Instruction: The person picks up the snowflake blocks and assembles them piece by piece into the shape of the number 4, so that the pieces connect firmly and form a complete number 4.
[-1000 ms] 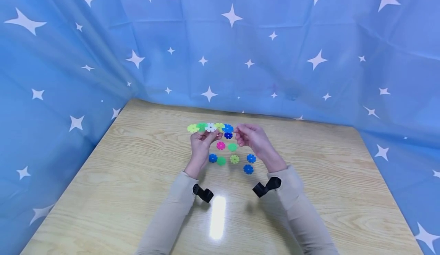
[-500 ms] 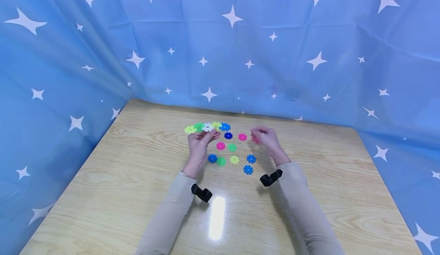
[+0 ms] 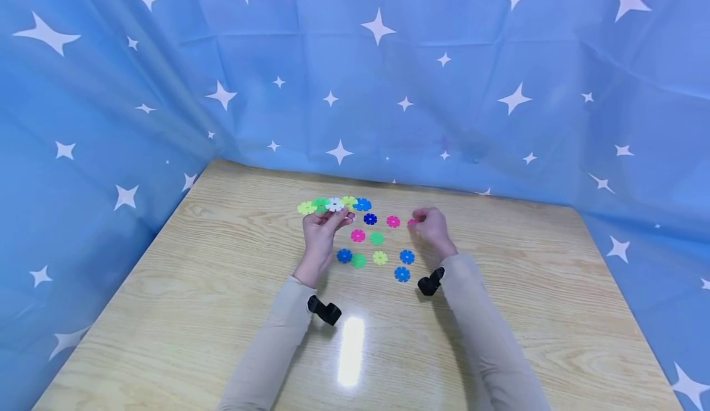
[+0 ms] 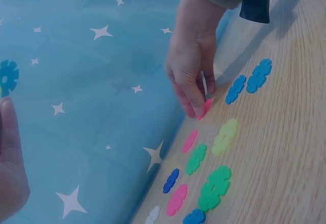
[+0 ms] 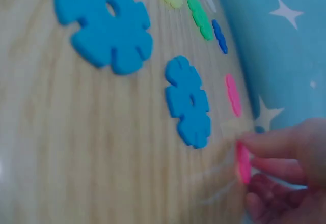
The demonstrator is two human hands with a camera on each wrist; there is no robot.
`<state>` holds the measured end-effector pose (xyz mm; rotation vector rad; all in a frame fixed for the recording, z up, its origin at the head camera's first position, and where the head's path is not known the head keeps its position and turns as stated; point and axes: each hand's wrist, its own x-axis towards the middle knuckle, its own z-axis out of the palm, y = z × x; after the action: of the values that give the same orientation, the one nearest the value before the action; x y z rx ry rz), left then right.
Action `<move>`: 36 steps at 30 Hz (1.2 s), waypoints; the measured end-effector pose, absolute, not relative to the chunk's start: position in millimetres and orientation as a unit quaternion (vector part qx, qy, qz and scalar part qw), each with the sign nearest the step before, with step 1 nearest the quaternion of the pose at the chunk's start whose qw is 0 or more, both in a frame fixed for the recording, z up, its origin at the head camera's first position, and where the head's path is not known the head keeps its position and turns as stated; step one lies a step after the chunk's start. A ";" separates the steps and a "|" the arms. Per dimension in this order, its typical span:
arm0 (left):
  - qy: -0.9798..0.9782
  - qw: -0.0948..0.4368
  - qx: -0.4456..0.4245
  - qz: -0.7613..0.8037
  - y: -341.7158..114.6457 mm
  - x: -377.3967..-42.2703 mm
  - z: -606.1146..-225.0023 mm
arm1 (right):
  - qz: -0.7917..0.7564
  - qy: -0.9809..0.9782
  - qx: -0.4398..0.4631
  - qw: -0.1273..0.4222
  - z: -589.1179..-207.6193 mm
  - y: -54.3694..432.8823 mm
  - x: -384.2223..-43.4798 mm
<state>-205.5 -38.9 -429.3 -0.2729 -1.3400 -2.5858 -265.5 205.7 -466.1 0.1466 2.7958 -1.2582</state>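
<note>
My left hand [image 3: 319, 235] holds up a row of joined, notched plastic discs [image 3: 334, 204], coloured yellow, green, white, yellow and blue. In the left wrist view only its blue end disc [image 4: 8, 79] shows fully, above a finger. At the right of the scattered pieces, my right hand [image 3: 434, 229] pinches a pink notched disc [image 5: 244, 163] at table level between thumb and fingertips; the fingers cover part of it. A second pink disc [image 3: 393, 221] lies flat just left of that hand. Two blue discs [image 3: 407, 256] lie nearer to me.
Several more loose discs lie on the wooden table [image 3: 222, 288] between the hands: a dark blue disc [image 3: 370, 219], a pink disc [image 3: 358, 235], green discs [image 3: 359, 260] and a yellow disc [image 3: 379, 257]. A blue star-patterned curtain [image 3: 355, 90] hangs behind the table.
My right hand has moved from the blue end of the row rightward and down to the pink disc on the table. My left hand has shifted slightly left with the row.
</note>
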 end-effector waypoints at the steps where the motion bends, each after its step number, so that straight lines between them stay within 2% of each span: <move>1: -0.456 0.109 -0.093 -0.879 -38.8 -205.6 -429.5 | -0.398 0.916 0.043 0.041 -465.2 205.9 -265.4; 19: -0.455 0.110 -0.094 -0.879 -37.0 -204.9 -429.4 | -0.291 0.950 0.029 0.112 -453.9 220.0 -271.6; 28: -0.459 0.110 -0.092 -0.877 -36.3 -205.0 -429.3 | -0.316 0.947 0.028 0.060 -453.8 218.4 -266.9; 36: -0.464 0.108 -0.091 -0.875 -36.8 -205.7 -431.7 | -0.428 0.904 0.021 0.012 -445.7 206.7 -250.0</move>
<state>-205.7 -36.8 -431.7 -0.2665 -1.3650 -2.5729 -250.0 206.7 -445.7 0.0641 2.8182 -1.3334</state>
